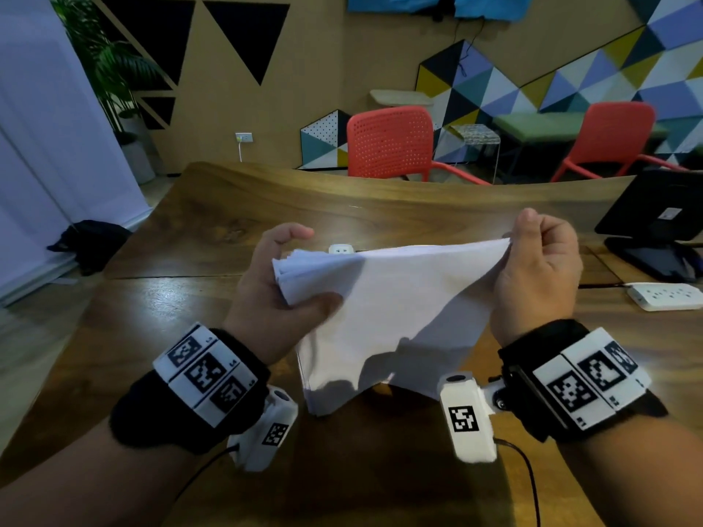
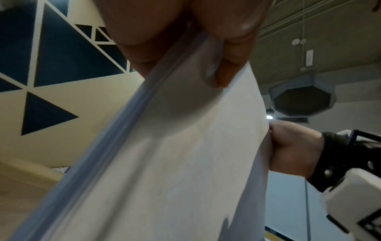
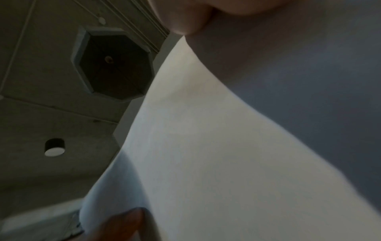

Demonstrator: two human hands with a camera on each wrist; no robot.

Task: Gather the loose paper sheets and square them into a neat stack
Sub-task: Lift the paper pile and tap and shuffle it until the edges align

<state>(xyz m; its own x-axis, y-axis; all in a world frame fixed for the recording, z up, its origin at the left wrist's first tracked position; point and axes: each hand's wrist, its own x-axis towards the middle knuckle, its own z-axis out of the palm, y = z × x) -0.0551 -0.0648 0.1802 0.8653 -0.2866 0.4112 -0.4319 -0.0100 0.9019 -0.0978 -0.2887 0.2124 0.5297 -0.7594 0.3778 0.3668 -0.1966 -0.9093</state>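
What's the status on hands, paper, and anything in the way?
Left hand grips paper stack corner; right hand pinches opposite corner. Stack upright on table, edges uneven. Nothing in the way.

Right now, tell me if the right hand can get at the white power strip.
Probably not yet: the right hand pinches the paper stack. The white power strip lies just beside it with nothing between, so releasing would free it.

Left hand (image 1: 279, 283) fingers hidden behind paper stack (image 1: 388, 317), monitor (image 1: 662, 222) cut off at right edge

White paper sheets (image 1: 388, 310) bunched upright (edges uneven), lower edge on table (image 1: 190, 298).
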